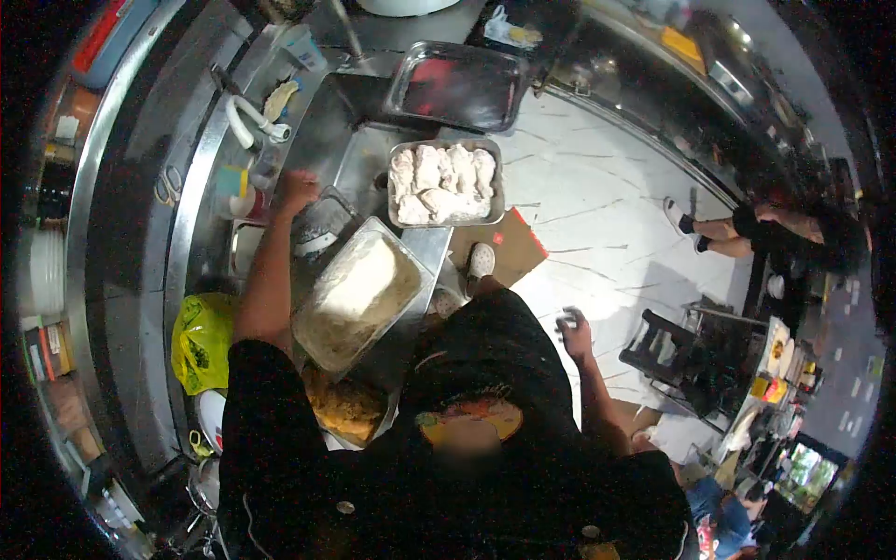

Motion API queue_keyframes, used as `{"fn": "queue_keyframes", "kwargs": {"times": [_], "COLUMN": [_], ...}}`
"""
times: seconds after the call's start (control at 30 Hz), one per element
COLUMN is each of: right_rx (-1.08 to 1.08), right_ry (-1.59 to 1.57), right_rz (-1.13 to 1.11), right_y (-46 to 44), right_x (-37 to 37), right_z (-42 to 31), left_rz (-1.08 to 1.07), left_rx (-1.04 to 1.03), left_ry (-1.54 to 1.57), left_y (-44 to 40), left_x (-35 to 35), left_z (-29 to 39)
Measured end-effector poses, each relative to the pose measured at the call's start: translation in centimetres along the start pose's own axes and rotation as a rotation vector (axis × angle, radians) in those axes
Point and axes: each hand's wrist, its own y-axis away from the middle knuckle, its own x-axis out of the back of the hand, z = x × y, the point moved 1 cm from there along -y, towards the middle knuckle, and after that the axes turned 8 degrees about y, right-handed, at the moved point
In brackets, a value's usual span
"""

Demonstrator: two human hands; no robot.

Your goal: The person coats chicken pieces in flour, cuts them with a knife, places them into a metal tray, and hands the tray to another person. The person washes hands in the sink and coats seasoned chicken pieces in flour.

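Observation:
My left hand [297,192] is closed, its fingers curled, over the sink area; anything inside it is hidden. Close beside it sits a clear, dark-looking container [329,217]. A metal pan of white flour [359,297] lies below that hand on the counter. Further out, a metal tray [399,213] holds several flour-coated pieces that look like chicken. My right hand [573,334] hangs over the floor at my side, fingers apart, with nothing in it. Near my body, an orange-brown mass [345,413] fills another pan, partly covered by my shirt.
A dark rectangular tray [457,86] stands beyond the coated pieces. A white hose [245,126], scissors [168,185] and a yellow-green bag [203,343] are on the left. Cardboard [518,250] lies on the floor. A black chair [667,359] and other people are at right.

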Motion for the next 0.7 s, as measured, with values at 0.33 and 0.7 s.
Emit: {"fn": "queue_keyframes", "kwargs": {"times": [0.33,0.7], "right_rx": [-0.619,-0.292], "right_ry": [-0.582,-0.388], "right_rz": [-0.059,-0.056], "right_y": [10.7,-7.6], "right_x": [-0.1,7.9], "right_z": [32.4,9.3], "left_rz": [0.322,-0.076], "left_rx": [-0.215,0.461], "left_ry": [0.288,0.74], "left_y": [-3.4,-7.5], "left_x": [-6.0,-13.9], "left_z": [2.8,9.7]}}
